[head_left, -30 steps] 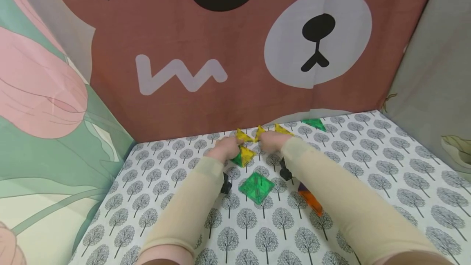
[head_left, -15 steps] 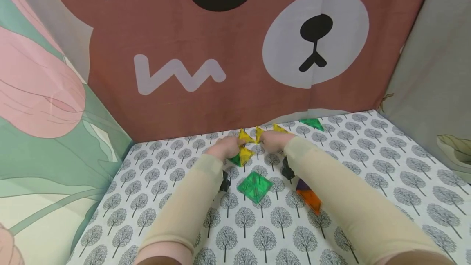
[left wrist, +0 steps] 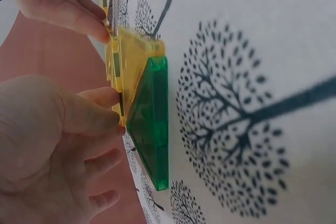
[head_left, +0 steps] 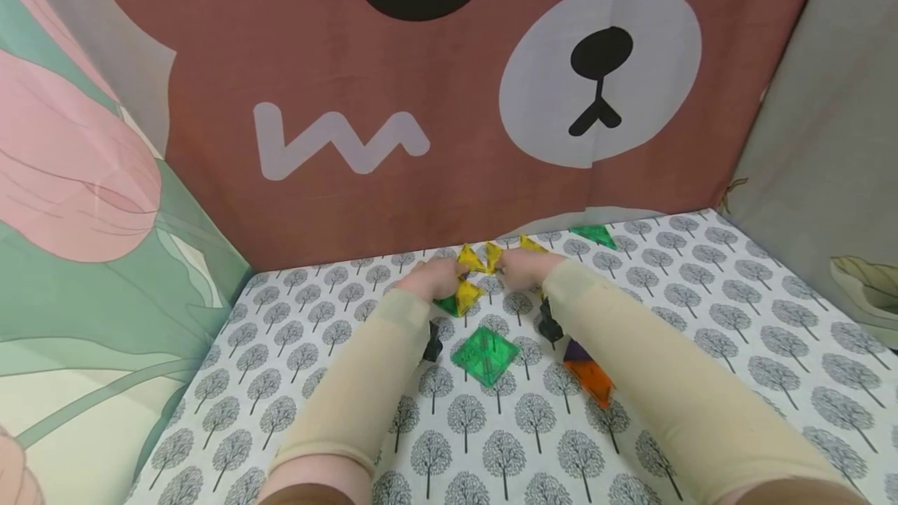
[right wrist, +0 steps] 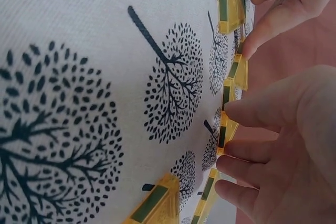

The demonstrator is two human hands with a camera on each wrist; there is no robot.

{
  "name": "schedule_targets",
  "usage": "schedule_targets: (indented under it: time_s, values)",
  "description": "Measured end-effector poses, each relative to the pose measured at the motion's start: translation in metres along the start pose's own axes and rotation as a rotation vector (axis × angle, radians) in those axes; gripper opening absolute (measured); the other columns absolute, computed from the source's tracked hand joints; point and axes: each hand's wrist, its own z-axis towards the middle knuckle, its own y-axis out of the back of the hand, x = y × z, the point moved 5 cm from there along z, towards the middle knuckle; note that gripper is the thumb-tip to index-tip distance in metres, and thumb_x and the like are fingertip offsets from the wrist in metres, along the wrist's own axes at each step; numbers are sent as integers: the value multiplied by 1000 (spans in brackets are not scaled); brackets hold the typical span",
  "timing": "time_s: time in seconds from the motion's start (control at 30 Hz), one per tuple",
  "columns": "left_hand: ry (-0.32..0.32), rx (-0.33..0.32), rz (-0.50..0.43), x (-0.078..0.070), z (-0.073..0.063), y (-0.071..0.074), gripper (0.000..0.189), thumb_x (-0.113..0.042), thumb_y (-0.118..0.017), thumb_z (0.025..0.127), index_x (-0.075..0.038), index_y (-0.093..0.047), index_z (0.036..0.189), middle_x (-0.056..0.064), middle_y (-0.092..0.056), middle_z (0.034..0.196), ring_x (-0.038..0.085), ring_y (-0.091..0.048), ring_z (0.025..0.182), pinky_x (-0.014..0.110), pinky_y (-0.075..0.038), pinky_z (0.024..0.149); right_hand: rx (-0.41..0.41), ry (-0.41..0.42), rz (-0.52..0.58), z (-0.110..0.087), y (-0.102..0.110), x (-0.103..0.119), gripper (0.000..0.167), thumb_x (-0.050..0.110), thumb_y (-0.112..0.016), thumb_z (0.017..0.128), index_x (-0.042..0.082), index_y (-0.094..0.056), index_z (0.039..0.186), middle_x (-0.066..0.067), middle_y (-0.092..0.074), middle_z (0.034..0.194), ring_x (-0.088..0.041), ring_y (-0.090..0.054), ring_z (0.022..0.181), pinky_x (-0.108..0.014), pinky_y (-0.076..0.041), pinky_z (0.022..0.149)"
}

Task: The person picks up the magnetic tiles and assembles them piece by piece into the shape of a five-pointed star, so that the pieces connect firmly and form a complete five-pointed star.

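On my feed, the left hand (head_left: pixel 433 277) pinches a yellow triangle tile (head_left: pixel 471 258) between thumb and forefinger, and the right hand (head_left: pixel 522 267) pinches a second yellow tile (head_left: pixel 493 254) just beside it (whether the two touch, I can't tell). Both are near the back of the tree-print cloth (head_left: pixel 312 365). A green-and-yellow pair (head_left: pixel 466 296) lies just beside the left hand; nearer the head camera sits a green diamond (head_left: pixel 486 355).

The tiles (head_left: pixel 471 259) are yellow, green, orange, purple — the cloth (head_left: pixel 701 404) white with dark trees (head_left: pixel 503 450).
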Motion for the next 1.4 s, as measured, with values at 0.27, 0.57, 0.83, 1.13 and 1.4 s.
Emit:
schedule_targets:
  time_s: [0.27, 0.57, 0.83, 1.13, 1.4]
  values:
    - [8, -5, 17, -7, 1, 0, 47, -19, -42, 105, -28, -41, 152, 3, -35, 157, 29, -24, 145, 52, -15, 118, -16, 13, -2, -1, 2, 4, 41, 7, -45, 101, -1, -52, 141, -18, -51, 143, -36, -43, 134, -48, -33, 112]
    - [14, -10, 42, -12, 0, -2, 46, -22, -40, 106, -28, -40, 152, 5, -32, 158, 33, -22, 146, 54, -10, 118, -12, -9, 1, -5, 0, 1, 42, 11, -45, 102, 2, -50, 143, -17, -49, 145, -34, -42, 135, -49, -32, 113]
    - [28, -9, 30, -12, 1, -4, 46, -22, -41, 106, -28, -42, 151, 4, -34, 158, 30, -24, 146, 53, -11, 119, -18, -10, 13, -8, 0, 1, 42, 10, -44, 103, 2, -49, 144, -16, -47, 147, -33, -39, 138, -49, -29, 114]
    - [21, -19, 25, -16, 6, -1, 40, -20, -47, 104, -22, -55, 143, 3, -50, 146, 24, -49, 121, 48, -21, 117, -5, 46, -24, -7, 4, -1, 41, 8, -48, 101, 1, -52, 141, -16, -52, 142, -32, -46, 132, -46, -35, 111]
    - [-7, -103, 155, -31, 8, 17, 30, -11, -43, 102, -13, -71, 110, 2, -57, 137, 24, -45, 125, 48, -21, 116, -29, 16, 46, -9, 21, -22, 67, -13, -45, 90, 11, -39, 152, -17, -39, 152, -29, -56, 114, -37, -50, 91]
